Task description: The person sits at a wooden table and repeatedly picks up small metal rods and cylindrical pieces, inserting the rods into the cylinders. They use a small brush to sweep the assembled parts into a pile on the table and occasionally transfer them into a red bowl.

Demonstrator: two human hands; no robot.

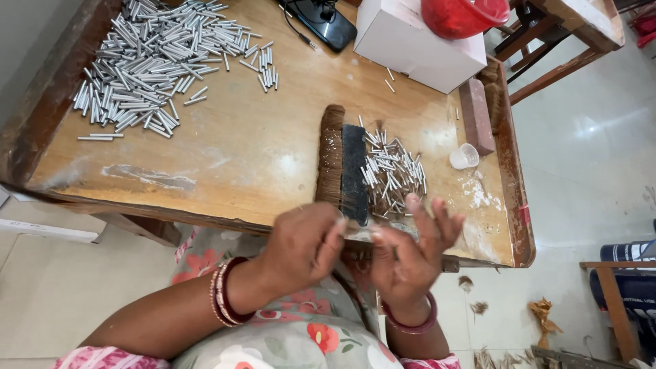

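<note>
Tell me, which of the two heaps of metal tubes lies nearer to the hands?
The small heap, right beside the dark brush, just above both hands. The big heap lies at the table's far left corner.

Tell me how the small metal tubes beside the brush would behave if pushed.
The small metal tubes look round and smooth, so they would probably roll and scatter. They seem light and stiff. The brush alongside might stop some.

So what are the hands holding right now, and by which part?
Cannot be told for sure. The left hand and right hand meet at the table's near edge, fingertips pinched together, but motion blur hides whatever is between them.
</note>
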